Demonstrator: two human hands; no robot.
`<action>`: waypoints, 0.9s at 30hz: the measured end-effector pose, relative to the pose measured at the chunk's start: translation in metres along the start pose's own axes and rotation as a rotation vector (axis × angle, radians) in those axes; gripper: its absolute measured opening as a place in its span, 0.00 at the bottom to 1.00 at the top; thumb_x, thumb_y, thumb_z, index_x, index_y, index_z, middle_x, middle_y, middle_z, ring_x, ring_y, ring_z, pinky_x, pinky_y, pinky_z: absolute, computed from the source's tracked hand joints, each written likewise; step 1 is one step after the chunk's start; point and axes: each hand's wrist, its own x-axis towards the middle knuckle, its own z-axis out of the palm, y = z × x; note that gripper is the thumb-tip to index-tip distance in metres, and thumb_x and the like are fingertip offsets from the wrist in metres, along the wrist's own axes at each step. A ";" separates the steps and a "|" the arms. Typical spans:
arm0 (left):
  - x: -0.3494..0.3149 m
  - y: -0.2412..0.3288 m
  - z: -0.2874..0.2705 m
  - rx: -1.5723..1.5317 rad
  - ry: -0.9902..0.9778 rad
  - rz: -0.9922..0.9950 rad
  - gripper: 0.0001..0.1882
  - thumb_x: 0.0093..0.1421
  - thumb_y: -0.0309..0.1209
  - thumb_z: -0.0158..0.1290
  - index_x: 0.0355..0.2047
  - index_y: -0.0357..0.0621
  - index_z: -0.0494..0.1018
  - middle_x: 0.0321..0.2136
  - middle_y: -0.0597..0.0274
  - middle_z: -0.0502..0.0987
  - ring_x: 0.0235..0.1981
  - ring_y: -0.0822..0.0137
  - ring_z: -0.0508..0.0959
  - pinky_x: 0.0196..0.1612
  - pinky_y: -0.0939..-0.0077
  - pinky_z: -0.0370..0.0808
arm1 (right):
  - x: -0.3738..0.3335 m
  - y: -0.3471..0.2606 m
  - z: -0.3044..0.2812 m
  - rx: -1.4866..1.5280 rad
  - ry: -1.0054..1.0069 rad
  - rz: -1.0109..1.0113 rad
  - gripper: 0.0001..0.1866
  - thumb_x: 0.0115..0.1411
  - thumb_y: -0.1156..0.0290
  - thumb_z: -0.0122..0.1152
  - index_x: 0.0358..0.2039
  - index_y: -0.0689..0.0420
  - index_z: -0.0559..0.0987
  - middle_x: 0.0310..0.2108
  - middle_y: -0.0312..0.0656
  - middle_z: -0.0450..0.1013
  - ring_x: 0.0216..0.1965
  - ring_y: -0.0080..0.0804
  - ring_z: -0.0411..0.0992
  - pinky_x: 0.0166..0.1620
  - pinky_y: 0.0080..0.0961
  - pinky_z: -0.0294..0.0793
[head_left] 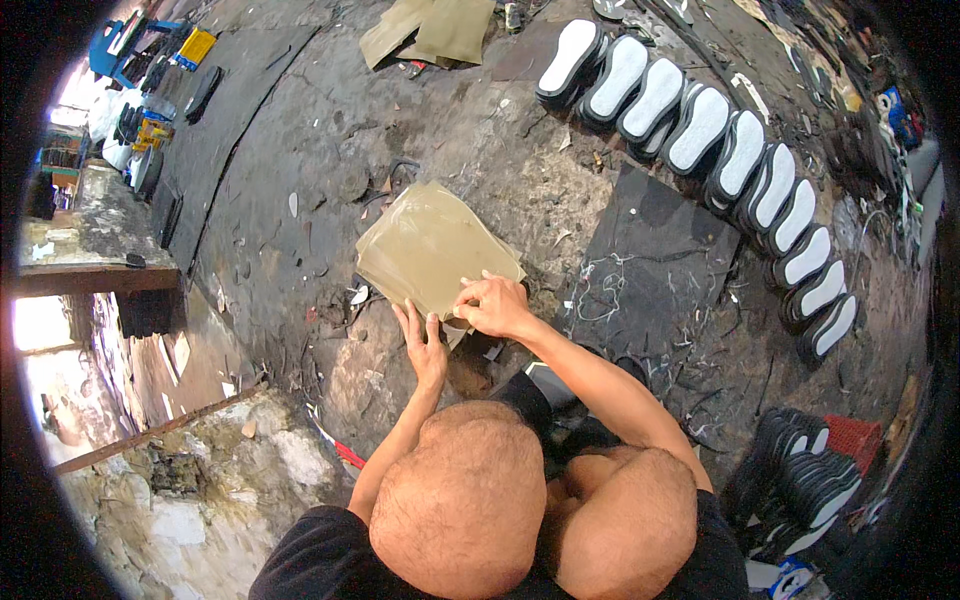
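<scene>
A loose stack of olive-tan sheets [425, 245] lies on the floor in front of me, its edges slightly fanned out. My left hand [424, 345] touches the near edge, fingers stretched out and thumb apart. To its right, my right hand [494, 305] rests over the near part of the stack with bent fingers. Its thumb and fingertips appear to pinch the edge of the top sheet. Exactly how much they grip is partly hidden by the hand.
A curved row of shoe soles [700, 130] with white tops stands at far right. More soles [815, 485] are piled at near right beside a red basket [853, 440]. Other tan sheets [450, 30] lie at the far side. A dark flat mat [650, 250] covers floor right of the stack.
</scene>
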 end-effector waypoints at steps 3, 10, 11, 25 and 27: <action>0.000 -0.002 -0.003 0.020 0.001 0.031 0.34 0.72 0.41 0.51 0.72 0.42 0.55 0.76 0.46 0.39 0.76 0.52 0.46 0.72 0.62 0.51 | 0.013 -0.001 -0.002 0.051 -0.055 0.083 0.12 0.48 0.56 0.63 0.32 0.40 0.89 0.49 0.41 0.81 0.59 0.48 0.73 0.59 0.40 0.73; 0.003 -0.011 -0.008 0.035 0.022 0.043 0.34 0.69 0.38 0.54 0.71 0.41 0.57 0.76 0.46 0.39 0.76 0.52 0.46 0.72 0.61 0.53 | 0.011 -0.015 -0.011 -0.041 0.100 -0.119 0.16 0.54 0.49 0.64 0.37 0.43 0.87 0.32 0.36 0.82 0.43 0.36 0.77 0.56 0.47 0.62; 0.005 -0.015 -0.015 -0.015 0.038 0.021 0.34 0.68 0.38 0.56 0.70 0.41 0.59 0.76 0.47 0.41 0.75 0.53 0.47 0.71 0.60 0.55 | 0.002 -0.026 -0.005 -0.143 0.076 -0.163 0.20 0.52 0.45 0.67 0.40 0.42 0.86 0.40 0.36 0.81 0.50 0.35 0.74 0.57 0.49 0.61; 0.173 0.020 -0.050 0.608 0.099 0.159 0.24 0.54 0.40 0.68 0.47 0.39 0.80 0.45 0.49 0.75 0.47 0.54 0.75 0.51 0.63 0.73 | -0.013 -0.042 0.027 -0.495 0.265 -0.355 0.21 0.49 0.53 0.68 0.36 0.57 0.83 0.44 0.44 0.72 0.53 0.45 0.68 0.58 0.53 0.68; 0.181 0.025 -0.034 0.623 0.075 0.113 0.22 0.53 0.40 0.69 0.42 0.37 0.80 0.40 0.50 0.77 0.42 0.56 0.77 0.47 0.64 0.74 | -0.015 -0.029 0.019 -0.520 0.252 -0.373 0.22 0.51 0.52 0.69 0.39 0.56 0.82 0.45 0.44 0.72 0.53 0.45 0.68 0.61 0.50 0.67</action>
